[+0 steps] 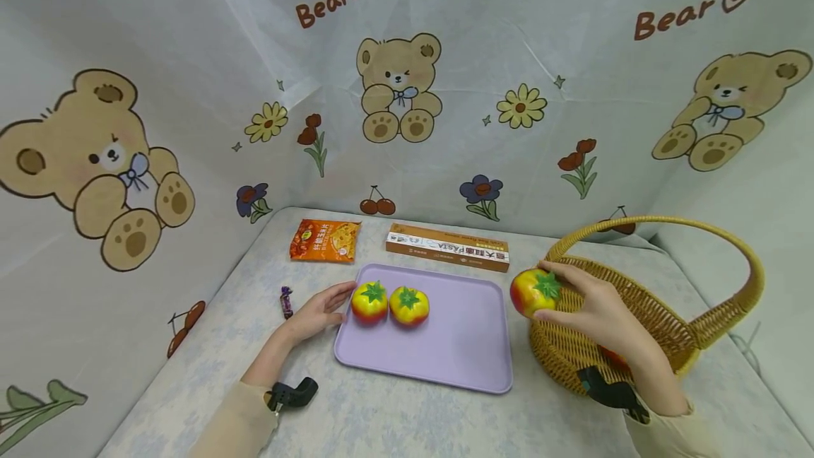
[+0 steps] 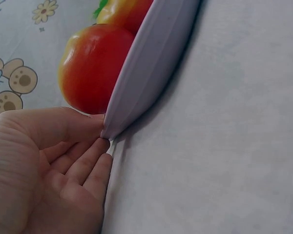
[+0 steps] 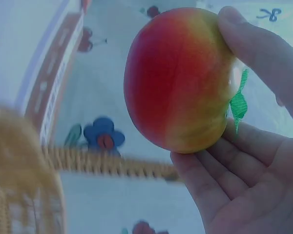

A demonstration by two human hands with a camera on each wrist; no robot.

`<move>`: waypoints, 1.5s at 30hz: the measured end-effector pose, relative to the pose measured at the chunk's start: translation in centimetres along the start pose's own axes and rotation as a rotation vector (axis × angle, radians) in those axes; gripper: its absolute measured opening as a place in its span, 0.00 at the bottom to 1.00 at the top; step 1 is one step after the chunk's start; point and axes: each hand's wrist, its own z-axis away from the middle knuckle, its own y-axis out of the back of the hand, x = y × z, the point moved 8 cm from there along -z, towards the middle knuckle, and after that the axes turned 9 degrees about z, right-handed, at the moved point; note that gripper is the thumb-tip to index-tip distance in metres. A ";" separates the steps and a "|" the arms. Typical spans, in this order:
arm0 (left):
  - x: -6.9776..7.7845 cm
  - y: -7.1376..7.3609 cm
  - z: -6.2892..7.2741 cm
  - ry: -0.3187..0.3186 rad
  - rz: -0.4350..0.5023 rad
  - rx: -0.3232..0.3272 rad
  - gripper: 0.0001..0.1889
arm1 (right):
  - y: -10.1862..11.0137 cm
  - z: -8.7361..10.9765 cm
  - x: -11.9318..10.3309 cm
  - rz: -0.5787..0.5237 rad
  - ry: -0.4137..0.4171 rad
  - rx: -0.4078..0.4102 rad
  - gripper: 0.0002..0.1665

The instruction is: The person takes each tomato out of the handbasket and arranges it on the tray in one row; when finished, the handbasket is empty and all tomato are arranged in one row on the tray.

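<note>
My right hand [image 1: 594, 306] holds a red and yellow toy tomato [image 1: 535, 293] above the left rim of the wicker basket [image 1: 559, 355]. In the right wrist view, thumb and fingers grip that tomato [image 3: 178, 80] from opposite sides, near its green leaf top. At the left rim of the lilac tray [image 1: 445, 352], my left hand [image 1: 321, 313] pinches the edge, thumb above and fingers below in the left wrist view. Two similar tomatoes, a left one [image 1: 369, 302] and a right one [image 1: 409, 306], sit side by side on the tray near that hand.
Behind the tray lie an orange snack packet [image 1: 325, 240] and a long pasta box [image 1: 447, 247]. A small purple-wrapped candy [image 1: 286, 302] lies left of the tray. The basket's tall arched handle [image 1: 731, 242] rises at the right, and something red [image 1: 614, 357] shows inside the basket.
</note>
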 end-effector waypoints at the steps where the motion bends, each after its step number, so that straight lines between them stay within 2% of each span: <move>1: 0.0 0.0 0.0 -0.001 -0.001 0.001 0.34 | -0.5 -0.3 -0.2 -0.012 0.005 -0.006 0.44; 6: 0.1 0.0 -0.1 -0.002 -0.005 0.009 0.33 | -2.9 -1.8 -1.4 -0.055 0.030 -0.051 0.46; 12: 0.2 0.0 0.0 -0.002 -0.009 0.014 0.33 | -6.2 -3.4 -2.6 -0.159 0.071 -0.097 0.46; 20: 0.4 -0.2 0.1 -0.002 -0.022 0.016 0.33 | -9.9 -4.5 -3.4 -0.225 0.104 -0.143 0.47; 34: 0.3 -0.1 0.1 -0.006 0.005 0.014 0.34 | -13.7 -5.1 -2.5 -0.211 0.079 -0.160 0.47; 45: 0.2 -0.2 0.2 -0.016 -0.003 0.001 0.34 | -15.4 -4.8 -2.5 -0.191 0.126 -0.199 0.46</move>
